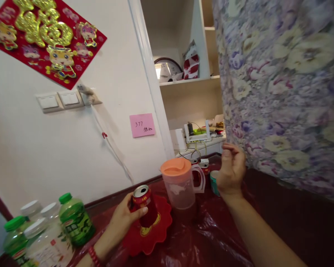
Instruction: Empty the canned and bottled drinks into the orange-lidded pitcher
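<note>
In the head view, my left hand (128, 216) wraps round an opened red drink can (146, 211), which stands upright on or just above a red scalloped plate (163, 226). A dark drinking hole shows in its silver top. My right hand (231, 172) is raised to the right of the plastic pitcher (180, 191), its thumb and fingers curled together; anything inside them is hidden. The pitcher has an orange lid (176, 167) and a clear handle turned towards this hand. A teal tub (214, 182) sits just behind the right wrist.
Several bottles with green (75, 218) or white caps (48, 237) crowd the left corner. More red cans (204, 170) stand behind the pitcher. Crinkled red plastic film (211, 230) covers the dark table. A wall is ahead, a floral curtain (284, 96) right, and a white router (197, 137) beyond.
</note>
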Demonstrator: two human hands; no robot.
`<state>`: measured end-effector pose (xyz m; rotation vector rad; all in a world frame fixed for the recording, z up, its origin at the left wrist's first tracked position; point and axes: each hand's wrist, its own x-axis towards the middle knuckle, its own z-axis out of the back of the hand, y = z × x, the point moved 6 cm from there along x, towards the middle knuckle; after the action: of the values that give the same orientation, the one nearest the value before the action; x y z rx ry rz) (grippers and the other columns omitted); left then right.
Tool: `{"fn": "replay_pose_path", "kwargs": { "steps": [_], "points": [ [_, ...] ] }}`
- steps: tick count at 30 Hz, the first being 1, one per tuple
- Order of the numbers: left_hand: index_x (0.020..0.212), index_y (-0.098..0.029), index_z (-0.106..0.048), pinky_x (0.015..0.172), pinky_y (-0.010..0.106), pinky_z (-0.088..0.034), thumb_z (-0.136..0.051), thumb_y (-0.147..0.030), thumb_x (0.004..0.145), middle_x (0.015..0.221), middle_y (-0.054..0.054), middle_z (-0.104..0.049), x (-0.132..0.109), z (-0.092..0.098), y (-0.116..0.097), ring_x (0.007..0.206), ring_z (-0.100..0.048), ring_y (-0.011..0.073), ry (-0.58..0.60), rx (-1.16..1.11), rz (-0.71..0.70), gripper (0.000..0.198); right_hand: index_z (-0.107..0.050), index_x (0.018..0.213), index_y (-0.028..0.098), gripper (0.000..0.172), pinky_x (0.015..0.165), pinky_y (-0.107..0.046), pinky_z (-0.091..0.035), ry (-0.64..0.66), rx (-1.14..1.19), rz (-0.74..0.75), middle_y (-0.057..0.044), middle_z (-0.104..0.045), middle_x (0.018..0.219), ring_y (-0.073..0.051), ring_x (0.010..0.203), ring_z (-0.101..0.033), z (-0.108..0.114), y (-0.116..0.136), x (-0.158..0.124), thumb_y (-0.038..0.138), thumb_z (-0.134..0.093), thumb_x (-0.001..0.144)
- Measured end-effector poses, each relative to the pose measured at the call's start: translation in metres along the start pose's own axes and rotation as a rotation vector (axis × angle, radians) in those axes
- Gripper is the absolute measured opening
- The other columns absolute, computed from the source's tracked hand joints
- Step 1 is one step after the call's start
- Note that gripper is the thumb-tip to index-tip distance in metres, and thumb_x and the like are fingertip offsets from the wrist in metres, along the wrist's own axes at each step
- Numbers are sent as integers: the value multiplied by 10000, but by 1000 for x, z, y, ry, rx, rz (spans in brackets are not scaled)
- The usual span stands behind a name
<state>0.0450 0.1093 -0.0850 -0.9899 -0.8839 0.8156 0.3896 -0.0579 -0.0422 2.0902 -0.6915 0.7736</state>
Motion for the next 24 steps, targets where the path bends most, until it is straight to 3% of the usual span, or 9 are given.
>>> {"fn": "replay_pose_path", "kwargs": {
  "steps": [4, 8, 17, 24],
  "points": [
    [1199, -155, -659, 1084, 479, -510, -927, -431, 572, 1291, 168, -721, 7, -5, -5, 1218, -664, 369, 13, -9, 13, 736, -580, 1073, 186, 344, 959, -444, -471, -166, 35, 29, -91, -610, 1102, -250, 1068, -599, 24, 8, 35, 517, -525, 995],
    [1176, -143, -659, 1080, 492, -510, -929, -487, 553, 1276, 177, -727, 14, -12, -11, 1211, -665, 388, 11, 25, 28, 761, -583, 1047, 191, 319, 913, -427, -481, -249, 34, -2, -79, -615, 1054, -242, 1006, -603, 39, 12, 53, 503, -543, 993],
    [1135, -156, -675, 1051, 482, -536, -924, -499, 582, 1207, 154, -759, 21, -13, -16, 1178, -689, 379, -1, 62, 34, 697, -592, 989, 217, 253, 789, -392, -463, -209, 86, -56, -66, -627, 957, -232, 884, -603, 31, 26, 55, 467, -550, 996],
    [1070, -158, -695, 966, 469, -581, -931, -511, 563, 1108, 146, -786, 46, -16, -19, 1080, -726, 358, -42, 83, 23, 661, -590, 979, 216, 206, 766, -355, -472, -198, 133, 7, -32, -627, 937, -185, 846, -602, 30, 47, 61, 412, -535, 1012]
  ]
}}
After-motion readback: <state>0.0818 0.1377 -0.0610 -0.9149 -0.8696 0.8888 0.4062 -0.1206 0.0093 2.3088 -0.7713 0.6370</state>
